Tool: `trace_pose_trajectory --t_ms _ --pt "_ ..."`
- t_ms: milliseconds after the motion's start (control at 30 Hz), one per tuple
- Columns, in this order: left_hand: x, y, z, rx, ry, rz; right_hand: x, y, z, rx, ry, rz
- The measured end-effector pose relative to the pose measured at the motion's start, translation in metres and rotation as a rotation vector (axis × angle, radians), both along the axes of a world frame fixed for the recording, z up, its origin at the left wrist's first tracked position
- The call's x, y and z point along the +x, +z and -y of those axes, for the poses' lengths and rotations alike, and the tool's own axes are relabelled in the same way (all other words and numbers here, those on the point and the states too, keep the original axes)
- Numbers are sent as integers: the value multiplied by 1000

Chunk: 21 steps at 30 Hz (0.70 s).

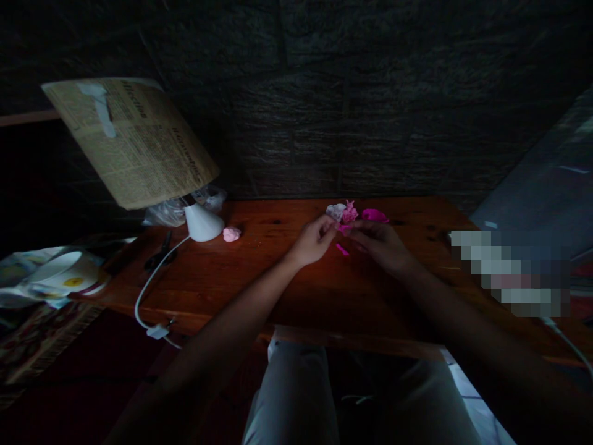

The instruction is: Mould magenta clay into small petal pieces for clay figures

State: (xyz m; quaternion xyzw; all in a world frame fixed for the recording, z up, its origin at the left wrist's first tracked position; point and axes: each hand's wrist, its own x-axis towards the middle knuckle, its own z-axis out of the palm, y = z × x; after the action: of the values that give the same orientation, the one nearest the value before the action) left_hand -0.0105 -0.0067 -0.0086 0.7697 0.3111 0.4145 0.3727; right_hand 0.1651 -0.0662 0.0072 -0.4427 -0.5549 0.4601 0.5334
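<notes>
Magenta piece (343, 228) between left hand (317, 240) and right hand (380, 242)

Bright and small, the piece shows as a short sliver between the fingertips, just above the surface (287, 290); the fingers cover its ends, so its full shape cannot be told. Both hands are closed in a pinch on it, one from each side.

Just below the hands lies a narrow magenta strip (342, 249). Close behind the fingertips sit a whitish lump (335, 212) and a knobbly pink lump (349, 212), crowding the space there; beyond the right hand is a rounded magenta item (375, 215).

Well to the left of the left hand rests a crumpled-looking pale pink lump (231, 234), beside a lamp with a smooth, white, cone-shaped base (202, 224) and a shade (134, 139) of printed newspaper. Dark scissors (162, 253) lie farther left. Reddish-brown wood with dark knots makes the surface; behind the hands rises a dark, rough-grained block wall (315, 123).
</notes>
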Motion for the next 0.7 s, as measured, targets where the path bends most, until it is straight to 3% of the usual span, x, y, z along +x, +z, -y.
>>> trace_pose_trajectory --t_ms 100,167,500,700 --pt "-9 -2 -14 12 200 45 2 0 0 -11 -87 -36" --pt "-17 -3 -20 39 229 24 3 0 0 -10 -114 -42" --pt "-30 6 -11 349 91 -369 2 -3 -1 -92 -109 -58" --pt "-32 9 -9 417 9 -447 4 -6 -2 -89 -74 -27"
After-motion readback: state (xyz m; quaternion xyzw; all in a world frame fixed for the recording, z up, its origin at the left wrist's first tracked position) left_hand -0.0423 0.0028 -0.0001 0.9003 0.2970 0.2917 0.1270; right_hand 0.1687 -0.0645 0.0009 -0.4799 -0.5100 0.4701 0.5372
